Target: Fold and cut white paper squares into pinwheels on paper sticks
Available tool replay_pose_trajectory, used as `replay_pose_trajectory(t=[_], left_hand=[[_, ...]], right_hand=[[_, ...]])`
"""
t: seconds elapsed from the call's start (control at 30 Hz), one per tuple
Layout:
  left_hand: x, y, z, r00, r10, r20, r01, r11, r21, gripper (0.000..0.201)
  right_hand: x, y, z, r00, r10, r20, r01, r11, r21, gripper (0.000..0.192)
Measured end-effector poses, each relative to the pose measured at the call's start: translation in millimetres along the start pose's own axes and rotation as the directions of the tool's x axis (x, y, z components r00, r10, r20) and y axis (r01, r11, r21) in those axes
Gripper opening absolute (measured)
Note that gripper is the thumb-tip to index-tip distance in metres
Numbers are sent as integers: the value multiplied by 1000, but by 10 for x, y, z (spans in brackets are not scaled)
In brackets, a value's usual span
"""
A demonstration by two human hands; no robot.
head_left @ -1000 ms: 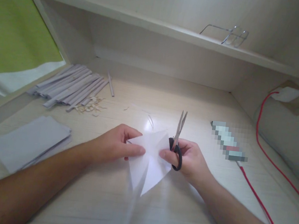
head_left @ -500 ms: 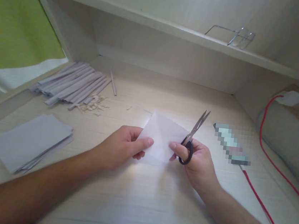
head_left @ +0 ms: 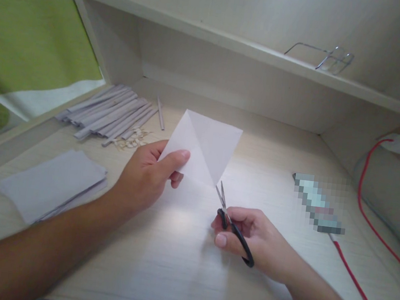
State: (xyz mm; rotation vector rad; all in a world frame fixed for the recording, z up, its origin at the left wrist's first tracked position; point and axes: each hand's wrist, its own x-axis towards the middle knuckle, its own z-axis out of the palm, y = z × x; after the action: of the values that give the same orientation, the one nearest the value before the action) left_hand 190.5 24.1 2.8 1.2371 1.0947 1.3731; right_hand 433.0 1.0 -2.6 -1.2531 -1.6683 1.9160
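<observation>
My left hand pinches a white sheet of paper by its left edge, thumb on top. A diagonal crease runs across the sheet from the top left corner to the bottom corner. Black-handled scissors are in my right hand, with fingers through the handle loops. Their blades stand slightly apart, with the tips at the sheet's bottom corner. Whether the blades touch the paper I cannot tell.
Left of my hands lies a stack of white paper. Behind it are a pile of rolled paper tubes, small scraps and a single tube. To the right are a blurred-out phone-like object and a red cable.
My left hand has raised the paper up and left. My right hand has let go of the paper's edge, dropped lower and turned the scissors so the blades point at the bottom corner.
</observation>
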Motion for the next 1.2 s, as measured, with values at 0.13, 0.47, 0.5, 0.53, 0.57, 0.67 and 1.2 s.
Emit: replay_pose_trajectory(t=[0.13,0.47,0.5,0.53,0.57,0.67,1.2], left_hand=[[-44,-1,11,999,-12,32,8,991,134,30],[-76,21,50,997,-36,61,19,966,258,36],[-77,20,52,997,-35,62,18,966,259,36],[-78,20,52,997,-35,62,17,966,259,36],[-79,20,52,998,-35,61,18,966,259,36],[-79,22,46,998,-33,58,16,966,258,36],[-81,19,40,998,-34,50,18,956,291,37]], right_hand=[[0,36,5,1000,3,1,-3,1000,27,35],[8,31,13,997,71,-3,-71,996,57,35],[8,29,16,997,75,-2,-75,996,57,35],[7,28,18,997,79,-2,-79,995,57,35],[6,29,20,997,81,-3,-81,995,57,36],[4,37,23,996,84,-8,-84,995,53,36],[17,40,27,994,101,-42,-101,995,9,44]])
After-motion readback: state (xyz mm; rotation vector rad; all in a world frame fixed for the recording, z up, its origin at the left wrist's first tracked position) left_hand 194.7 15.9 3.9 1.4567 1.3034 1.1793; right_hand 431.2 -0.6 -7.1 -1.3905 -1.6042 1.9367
